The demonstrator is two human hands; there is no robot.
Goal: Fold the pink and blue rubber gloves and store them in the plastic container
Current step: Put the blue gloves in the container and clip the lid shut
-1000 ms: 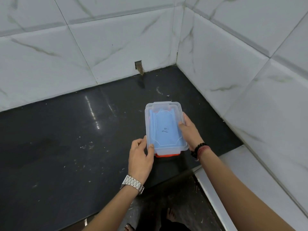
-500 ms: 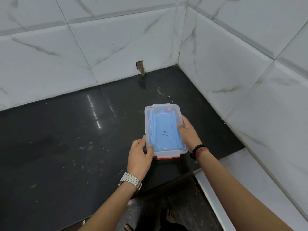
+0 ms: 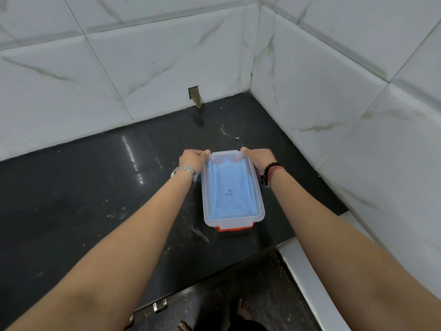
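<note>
A clear plastic container with its lid on stands on the black counter. Blue glove material shows through the lid, and a pink-red edge shows at the far end under the lid. An orange-red latch sits at the near end. My left hand grips the far left corner of the container, fingers curled over the rim. At the far right corner my right hand grips the rim the same way. Both arms are stretched out along the container's sides.
White marble-look tiled walls meet in a corner behind and to the right of the container. A small cut-out hole is in the back wall. The counter's front edge runs near my bare feet. A white ledge lies at lower right.
Both hands have slid from the container's near end and sides up to its far corners. My arms are stretched further forward. The container stays in place.
</note>
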